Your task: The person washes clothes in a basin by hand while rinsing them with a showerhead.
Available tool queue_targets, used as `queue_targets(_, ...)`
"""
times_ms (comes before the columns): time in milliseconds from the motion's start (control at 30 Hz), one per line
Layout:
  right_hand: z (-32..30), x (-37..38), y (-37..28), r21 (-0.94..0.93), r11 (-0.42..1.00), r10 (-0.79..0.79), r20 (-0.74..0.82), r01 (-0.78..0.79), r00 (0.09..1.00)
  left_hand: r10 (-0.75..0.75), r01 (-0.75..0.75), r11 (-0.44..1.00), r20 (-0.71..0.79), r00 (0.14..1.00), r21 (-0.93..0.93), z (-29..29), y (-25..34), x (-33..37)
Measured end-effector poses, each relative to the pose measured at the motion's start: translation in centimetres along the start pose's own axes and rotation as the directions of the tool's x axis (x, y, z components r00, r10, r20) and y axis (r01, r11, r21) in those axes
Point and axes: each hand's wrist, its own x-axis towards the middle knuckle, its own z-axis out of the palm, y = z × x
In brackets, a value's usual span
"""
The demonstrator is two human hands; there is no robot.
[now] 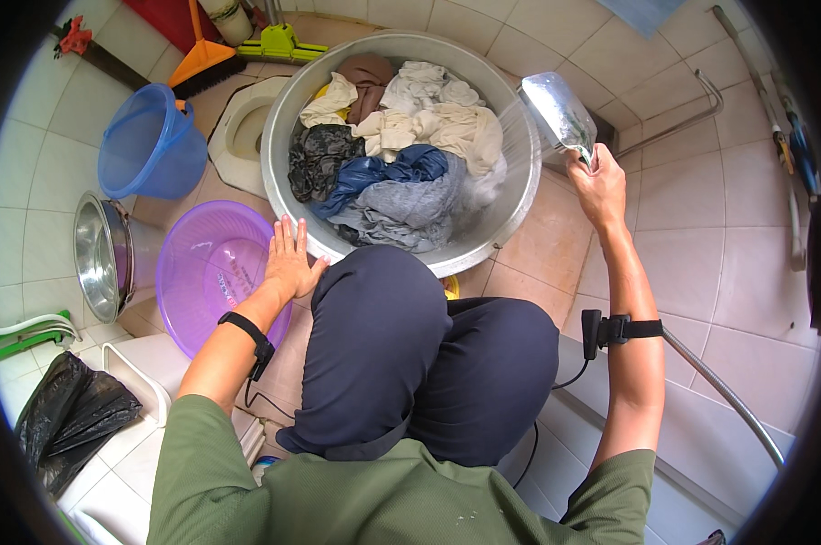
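My right hand (601, 189) is wrapped round the handle of a square chrome shower head (557, 109) at the right side of a large round metal tub (465, 262). Fine jets of water fall from it onto the wet laundry. Inside the tub lie cream and white clothes (465, 132), a brown cloth (367, 80), a black garment (322, 159), a shiny dark blue one (418, 163) and a grey-blue one (401, 211). With fingers spread, my left hand (289, 265) rests at the tub's near left rim and holds nothing.
Left of the tub stand a purple plastic basin (192, 272), a blue bucket (150, 150) and a shiny metal bucket (99, 256). A squat toilet (247, 127), an orange broom (205, 59) and a green mop head (279, 44) are behind. At right runs a metal hose (724, 392); a black plastic bag (70, 413) lies lower left.
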Motion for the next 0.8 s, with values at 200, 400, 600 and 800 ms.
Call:
queue_targets(200, -0.3, 0.1, -0.8, -0.016, 1.0, 0.02, -0.003, -0.02, 1.0, -0.005, 0.005, 1.0, -0.007, 1.0, 0.017, 0.1, 0.0, 0.1)
queue_targets(400, -0.3, 0.2, -0.6, -0.011, 1.0, 0.01, 0.014, -0.01, 1.0, -0.015, 0.015, 1.0, 0.018, 1.0, 0.027, 0.0, 0.0, 0.2)
queue_targets(600, -0.3, 0.1, -0.5, -0.005, 0.999, 0.033, -0.002, -0.033, 0.999, -0.014, 0.014, 0.999, 0.012, 1.0, 0.029, 0.2, -0.1, 0.2)
queue_targets(800, -0.3, 0.2, 0.1, 0.001, 1.0, 0.02, -0.014, -0.02, 1.0, -0.008, 0.008, 1.0, 0.009, 1.0, 0.022, -0.2, 0.0, 0.1)
